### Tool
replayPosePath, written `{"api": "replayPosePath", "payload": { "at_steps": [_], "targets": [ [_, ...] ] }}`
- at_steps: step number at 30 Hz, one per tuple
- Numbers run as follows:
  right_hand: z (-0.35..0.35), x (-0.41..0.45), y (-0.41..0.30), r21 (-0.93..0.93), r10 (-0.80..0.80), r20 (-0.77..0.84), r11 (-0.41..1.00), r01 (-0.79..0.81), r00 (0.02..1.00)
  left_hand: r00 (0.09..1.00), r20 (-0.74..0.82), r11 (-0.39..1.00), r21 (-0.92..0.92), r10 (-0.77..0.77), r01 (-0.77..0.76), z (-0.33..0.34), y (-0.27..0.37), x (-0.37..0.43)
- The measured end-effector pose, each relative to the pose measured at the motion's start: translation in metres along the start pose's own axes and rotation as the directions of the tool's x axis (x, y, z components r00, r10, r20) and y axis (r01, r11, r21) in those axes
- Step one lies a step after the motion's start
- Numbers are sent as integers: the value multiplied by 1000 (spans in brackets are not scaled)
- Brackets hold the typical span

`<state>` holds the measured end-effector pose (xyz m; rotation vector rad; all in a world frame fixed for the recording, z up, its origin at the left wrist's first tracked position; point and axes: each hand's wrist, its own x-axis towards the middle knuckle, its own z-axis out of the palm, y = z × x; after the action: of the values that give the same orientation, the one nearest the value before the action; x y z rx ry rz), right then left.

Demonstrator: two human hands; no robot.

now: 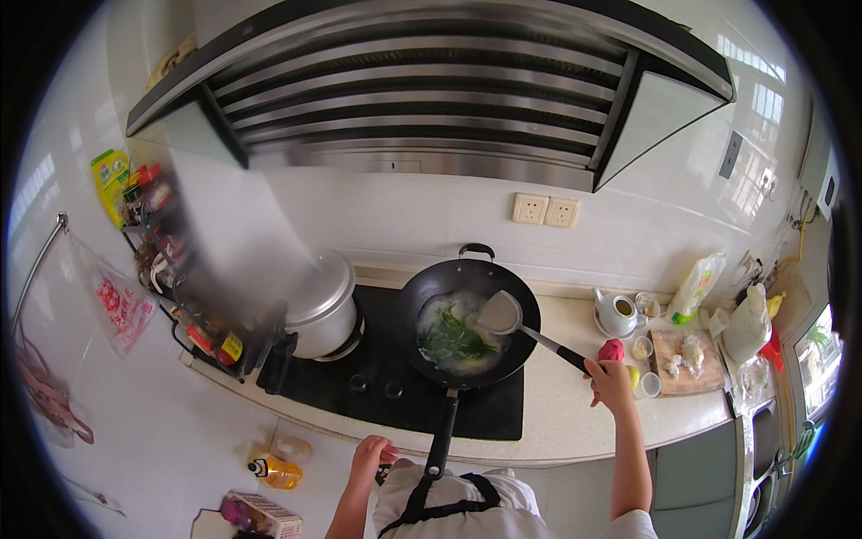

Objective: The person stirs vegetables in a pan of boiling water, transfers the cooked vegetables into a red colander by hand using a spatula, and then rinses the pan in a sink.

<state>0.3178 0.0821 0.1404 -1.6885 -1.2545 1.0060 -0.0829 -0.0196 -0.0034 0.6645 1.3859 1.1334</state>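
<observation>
My right hand (611, 387) grips the black handle of a metal wok spatula (553, 347). The spatula's broad blade is over the right side of a black wok (525, 316), where leafy greens (458, 337) lie in bubbling, pale liquid. The wok sits on the right part of a black glass cooktop (316, 391), its long handle (442, 431) pointing towards me. Beside the counter's front edge, left of that handle, my left hand (370, 461) hangs with loosely bent fingers and appears to hold nothing. A dark object just beyond its fingers is partly hidden.
An aluminium pressure cooker (323, 323) on the left burner gives off thick steam, blurring a spice rack (175, 269). Right of the cooktop are a white teapot (616, 313), small bowls and a wooden cutting board (687, 364). A range hood (417, 158) hangs above; an oil bottle (277, 473) stands below left.
</observation>
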Motion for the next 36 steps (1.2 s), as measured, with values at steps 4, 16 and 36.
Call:
{"api": "replayPosePath", "payload": {
  "at_steps": [4, 16, 36],
  "targets": [
    [1, -2, -4, -15, -2, -27, 1000, 1, 1000, 1000, -20, 998, 55, -10, 11, -6, 2, 5],
    [1, 9, -66, -496, -156, -130, 865, 72, 979, 911, 287, -186, 953, 295, -239, 10, 8, 153],
    [32, 62, -64, -415, 629, 288, 762, -497, 722, 650, 734, -439, 658, 196, -611, -2, -2, 195]
  ]
}}
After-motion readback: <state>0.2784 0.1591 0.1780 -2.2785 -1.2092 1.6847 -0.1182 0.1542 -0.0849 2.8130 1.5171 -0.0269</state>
